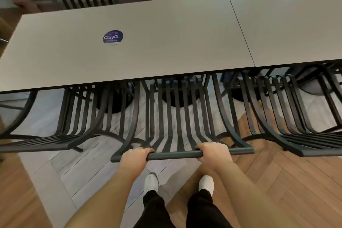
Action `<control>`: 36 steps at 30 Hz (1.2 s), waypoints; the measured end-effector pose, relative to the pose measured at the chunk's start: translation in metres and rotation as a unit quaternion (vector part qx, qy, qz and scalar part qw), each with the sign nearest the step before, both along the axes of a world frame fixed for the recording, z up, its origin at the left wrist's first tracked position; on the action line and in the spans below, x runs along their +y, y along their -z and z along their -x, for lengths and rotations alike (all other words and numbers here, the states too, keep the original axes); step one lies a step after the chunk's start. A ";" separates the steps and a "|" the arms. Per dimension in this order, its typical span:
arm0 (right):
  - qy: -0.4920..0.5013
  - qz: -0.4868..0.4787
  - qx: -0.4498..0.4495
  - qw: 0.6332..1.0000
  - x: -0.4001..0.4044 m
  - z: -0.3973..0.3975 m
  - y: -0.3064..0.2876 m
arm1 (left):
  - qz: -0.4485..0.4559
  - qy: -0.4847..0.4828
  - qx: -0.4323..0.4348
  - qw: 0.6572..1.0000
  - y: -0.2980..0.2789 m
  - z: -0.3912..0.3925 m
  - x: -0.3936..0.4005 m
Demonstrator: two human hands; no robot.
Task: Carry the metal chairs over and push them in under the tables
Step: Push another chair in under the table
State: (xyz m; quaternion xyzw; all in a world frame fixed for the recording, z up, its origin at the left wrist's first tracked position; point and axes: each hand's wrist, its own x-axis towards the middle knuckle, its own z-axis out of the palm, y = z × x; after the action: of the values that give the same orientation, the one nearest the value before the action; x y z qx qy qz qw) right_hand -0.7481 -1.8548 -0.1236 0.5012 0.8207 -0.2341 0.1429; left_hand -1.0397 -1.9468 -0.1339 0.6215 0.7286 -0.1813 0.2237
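Black slatted metal chair (pixel 177 116) sat at lower centre, seat already under the grey table (pixel 148 46), and I had my left hand (pixel 134 156) and right hand (pixel 214 152) clenched around its top rail, presumably to push it squarely in.

Dim, warm indoor light, soft shadows, slight overall blur, and wide-angle bending toward the edges.

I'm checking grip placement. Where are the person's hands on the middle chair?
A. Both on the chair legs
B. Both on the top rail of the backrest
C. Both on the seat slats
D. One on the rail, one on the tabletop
B: the left hand and right hand both curl round the top rail of the middle chair.
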 end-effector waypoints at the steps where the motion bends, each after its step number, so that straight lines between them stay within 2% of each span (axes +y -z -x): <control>1: 0.002 0.001 0.001 1.000 0.005 -0.001 0.000 | 0.000 -0.002 0.003 1.000 0.000 -0.002 0.006; 14: -0.003 0.025 -0.012 1.000 0.078 0.004 0.003 | -0.019 -0.001 0.010 1.000 0.009 -0.001 0.077; 36: -0.025 0.021 -0.045 0.998 0.091 -0.013 0.016 | -0.030 0.008 0.016 0.999 0.007 -0.020 0.077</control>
State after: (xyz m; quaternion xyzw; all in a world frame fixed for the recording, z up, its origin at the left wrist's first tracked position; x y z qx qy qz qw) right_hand -0.7352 -1.7634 -0.1397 0.4878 0.8205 -0.2243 0.1960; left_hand -1.0200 -1.8699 -0.1412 0.6308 0.7322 -0.1709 0.1915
